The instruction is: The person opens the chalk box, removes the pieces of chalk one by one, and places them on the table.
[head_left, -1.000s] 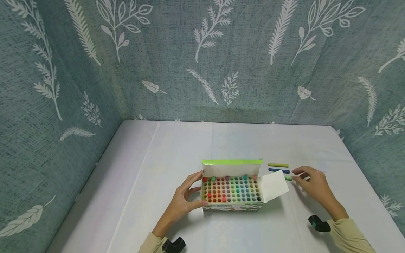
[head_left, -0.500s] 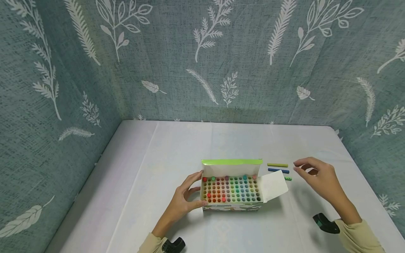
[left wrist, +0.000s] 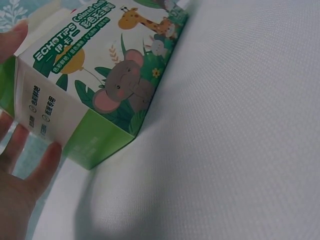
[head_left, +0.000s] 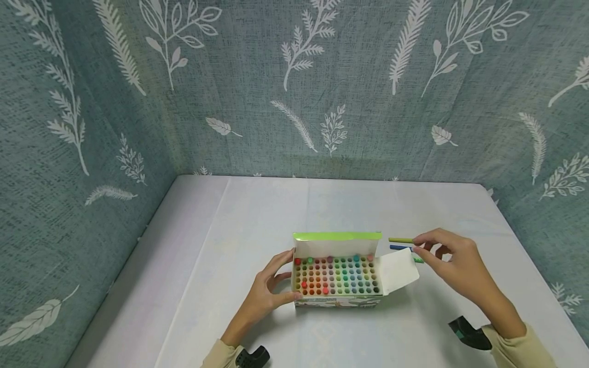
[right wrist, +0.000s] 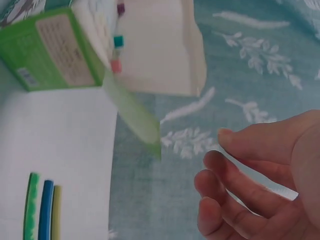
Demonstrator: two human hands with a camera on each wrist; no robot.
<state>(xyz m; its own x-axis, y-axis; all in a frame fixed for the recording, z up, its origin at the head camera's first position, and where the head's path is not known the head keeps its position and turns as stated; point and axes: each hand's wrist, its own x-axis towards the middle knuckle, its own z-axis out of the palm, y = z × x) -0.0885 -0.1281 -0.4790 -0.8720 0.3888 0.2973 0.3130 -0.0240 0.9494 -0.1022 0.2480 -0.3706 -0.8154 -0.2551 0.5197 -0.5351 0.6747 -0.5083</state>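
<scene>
Lying left to right on the white tabletop point(head_left: 257, 220), the slim olive-yellow stick point(head_left: 399, 239) runs toward the nearer right hand point(head_left: 453, 261), its fingertips slightly parted, holding nothing; the left hand point(head_left: 266, 292) grips the printed white-and-green cardboard box point(head_left: 338, 302).

I wear plain khaki sleeves point(head_left: 524, 351) and two stubby black wrist cameras point(head_left: 474, 337), the right one showing a small green patch point(head_left: 459, 334).

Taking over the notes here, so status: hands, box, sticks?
Left hand gripping open box. Right hand empty, near three sticks. Box flap partly hiding green stick in head view.
</scene>
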